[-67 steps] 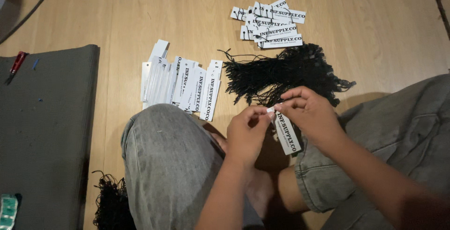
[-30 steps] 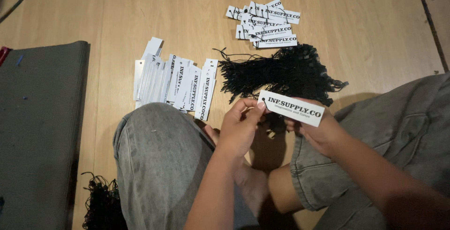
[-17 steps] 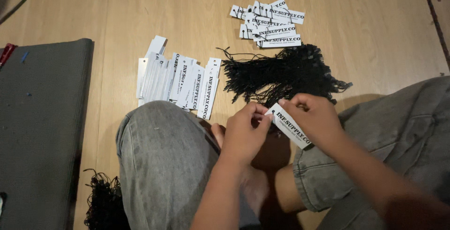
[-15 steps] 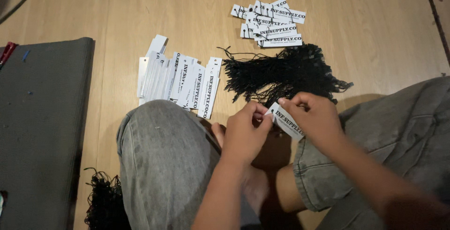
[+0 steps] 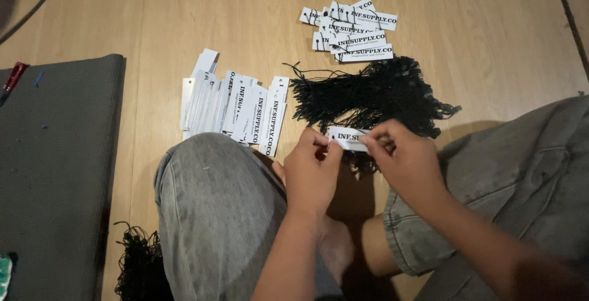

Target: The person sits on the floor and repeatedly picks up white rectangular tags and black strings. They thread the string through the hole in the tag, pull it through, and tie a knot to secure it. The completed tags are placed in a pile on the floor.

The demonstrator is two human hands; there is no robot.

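Fingers of our left hand (image 5: pixel 310 169) and right hand (image 5: pixel 402 160) pinch one white paper tag (image 5: pixel 347 138), best held level above black string loops (image 5: pixel 368 95).

home floor (image 5: pixel 184 19), tag piles (image 5: pixel 351 30)

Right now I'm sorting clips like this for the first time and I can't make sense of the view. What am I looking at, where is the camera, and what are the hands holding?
The camera sits on a person's head and looks down at their lap; they sit on a light wooden floor in grey trousers. The left hand and right hand together pinch one small white paper tag with black print. Just beyond it lies a heap of black strings. To its left is a fanned row of white tags, and farther away a loose pile of white tags with strings threaded through them. A dark grey mat lies at the left, and another clump of black strings by the knee.
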